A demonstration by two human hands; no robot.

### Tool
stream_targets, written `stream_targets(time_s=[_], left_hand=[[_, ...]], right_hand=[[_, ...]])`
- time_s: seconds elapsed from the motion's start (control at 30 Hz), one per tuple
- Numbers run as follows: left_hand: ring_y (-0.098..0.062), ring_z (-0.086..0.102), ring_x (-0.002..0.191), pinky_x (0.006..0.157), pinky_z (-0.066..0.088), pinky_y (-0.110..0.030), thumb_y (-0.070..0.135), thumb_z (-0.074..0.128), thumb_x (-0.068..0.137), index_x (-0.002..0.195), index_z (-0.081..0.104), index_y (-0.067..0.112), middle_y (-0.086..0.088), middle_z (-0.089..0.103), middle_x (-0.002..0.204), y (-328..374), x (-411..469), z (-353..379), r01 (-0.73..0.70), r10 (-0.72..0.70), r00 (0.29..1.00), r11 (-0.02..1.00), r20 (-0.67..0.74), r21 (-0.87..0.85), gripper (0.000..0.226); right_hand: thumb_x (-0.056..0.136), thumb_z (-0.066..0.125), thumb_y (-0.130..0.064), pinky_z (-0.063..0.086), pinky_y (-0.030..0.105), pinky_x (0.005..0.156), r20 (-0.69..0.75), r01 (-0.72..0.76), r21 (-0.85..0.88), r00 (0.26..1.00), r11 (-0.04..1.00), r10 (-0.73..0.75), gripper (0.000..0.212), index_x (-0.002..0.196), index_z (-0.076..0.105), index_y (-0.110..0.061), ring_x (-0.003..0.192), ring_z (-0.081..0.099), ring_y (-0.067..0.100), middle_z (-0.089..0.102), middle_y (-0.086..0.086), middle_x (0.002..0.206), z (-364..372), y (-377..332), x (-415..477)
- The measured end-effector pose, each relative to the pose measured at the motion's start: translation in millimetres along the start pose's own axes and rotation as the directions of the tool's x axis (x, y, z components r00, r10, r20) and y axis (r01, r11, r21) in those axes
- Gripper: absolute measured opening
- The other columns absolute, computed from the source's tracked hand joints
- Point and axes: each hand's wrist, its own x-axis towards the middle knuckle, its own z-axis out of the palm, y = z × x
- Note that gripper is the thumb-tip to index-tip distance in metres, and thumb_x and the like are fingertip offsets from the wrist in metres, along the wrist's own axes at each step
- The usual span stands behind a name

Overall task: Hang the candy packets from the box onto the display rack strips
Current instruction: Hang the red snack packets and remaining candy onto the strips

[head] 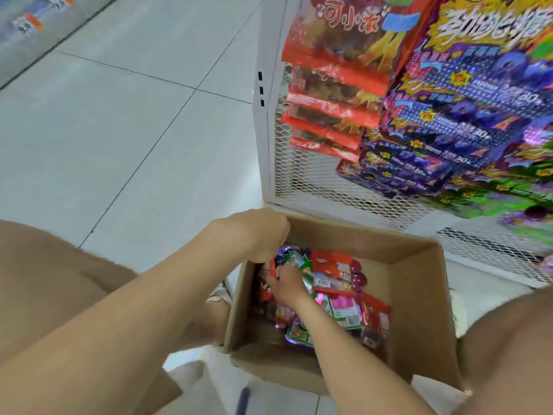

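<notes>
Candy packets lie heaped in the cardboard box; both hands pinch red packets at its left wall, the left hand above the right hand, rack strips up-right.

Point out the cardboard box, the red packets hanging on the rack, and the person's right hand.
cardboard box (419, 310): head view, bare inner right wall.
red packets (335, 85): head view, middle of the hanging column.
right hand (288, 287): head view, back of the hand.

Brown cardboard box; red, green, purple candy packets inside. White mesh rack, red and purple hanging packets. Pale grey tiled floor.
</notes>
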Motion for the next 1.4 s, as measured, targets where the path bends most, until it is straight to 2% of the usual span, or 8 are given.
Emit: stream_targets(time_s=[0.2,0.33,0.47,0.7,0.87,1.03,1.13,1.4], left_hand=[[-0.021,0.049,0.063,0.058,0.041,-0.031,0.020,0.046,0.107,0.073,0.045,0.013,-0.009,0.051,0.080,15.5,-4.5,-13.9,0.133,-0.146,0.985,0.982,-0.093,-0.138,0.035],[-0.025,0.069,0.077,0.061,0.063,-0.036,0.070,0.058,0.095,0.087,0.065,0.007,-0.009,0.067,0.087,31.0,-17.4,-26.6,0.055,-0.133,0.986,0.837,-0.105,-0.544,0.064],[-0.034,0.072,0.083,0.070,0.066,-0.048,0.035,0.065,0.101,0.099,0.066,0.000,-0.016,0.069,0.093,36.9,-27.4,-35.8,-0.097,-0.148,0.943,0.736,-0.299,-0.670,0.035],[-0.018,0.044,0.066,0.063,0.041,-0.038,0.026,0.055,0.110,0.078,0.050,0.016,0.000,0.047,0.070,40.3,-52.8,-41.1,-0.323,-0.118,0.833,0.690,-0.541,-0.648,0.033],[-0.018,0.064,0.077,0.072,0.051,-0.041,0.023,0.054,0.111,0.095,0.062,0.021,0.002,0.068,0.083,57.2,-72.1,-52.7,-0.613,-0.086,0.482,0.679,-0.872,-0.405,0.018],[-0.011,0.069,0.082,0.071,0.054,-0.035,0.035,0.051,0.111,0.100,0.063,0.022,0.007,0.071,0.088,79.5,-107.3,-97.7,-0.683,-0.264,0.207,0.650,-0.942,-0.332,0.021],[-0.003,0.068,0.093,0.080,0.053,-0.025,0.032,0.048,0.111,0.114,0.063,0.023,0.010,0.072,0.101,81.5,-123.6,-141.4,-0.729,-0.282,0.213,0.591,-0.936,-0.344,0.019],[-0.027,0.059,0.117,0.097,0.048,-0.040,0.018,0.040,0.096,0.134,0.061,0.007,0.000,0.063,0.119,80.1,-132.4,-253.0,-0.716,-0.370,0.413,0.432,-0.832,-0.548,0.044]], right_hand=[[0.103,0.053,-0.024,0.042,0.033,0.065,-0.346,0.102,0.252,0.938,0.962,-0.009,0.011,0.101,0.059,-0.015,0.079,0.055,0.011,0.062,0.000,0.088,-51.4,-24.3,-45.7],[0.095,0.059,-0.033,0.041,0.031,0.055,-0.514,0.365,-0.031,0.792,0.930,-0.329,0.015,0.093,0.060,-0.018,0.061,0.061,0.019,0.060,-0.004,0.068,-91.9,-46.9,-86.9],[0.097,0.057,-0.040,0.046,0.034,0.064,-0.556,0.478,-0.215,0.657,0.851,-0.509,0.020,0.088,0.058,-0.023,0.073,0.061,0.017,0.058,-0.010,0.080,-120.1,-57.1,-124.8],[0.097,0.069,-0.029,0.043,0.020,0.084,-0.826,0.512,0.208,0.548,0.833,-0.131,0.042,0.132,0.048,-0.022,0.092,0.053,0.003,0.053,-0.003,0.113,-178.0,-63.6,-164.6],[0.105,0.063,-0.034,0.052,0.037,0.069,-0.621,0.591,0.546,0.761,0.593,-0.187,0.028,0.082,0.073,-0.020,0.066,0.059,0.004,0.067,-0.014,0.071,-224.1,-89.1,-197.1],[0.102,0.066,-0.034,0.043,0.032,0.057,-0.868,0.741,0.214,0.443,0.637,-0.224,0.029,0.077,0.073,-0.021,0.055,0.049,0.001,0.064,-0.013,0.060,-257.2,-137.6,-240.1],[0.100,0.070,-0.035,0.039,0.028,0.053,-0.888,0.746,-0.129,0.206,0.654,-0.410,0.030,0.076,0.073,-0.017,0.052,0.044,0.009,0.055,-0.007,0.053,-291.3,-170.7,-268.3],[0.101,0.066,-0.036,0.021,0.043,0.060,-0.900,0.588,-0.275,0.120,0.760,-0.419,0.045,0.069,0.056,-0.007,0.056,0.043,0.030,0.049,0.005,0.055,-375.9,-227.7,-259.6]])
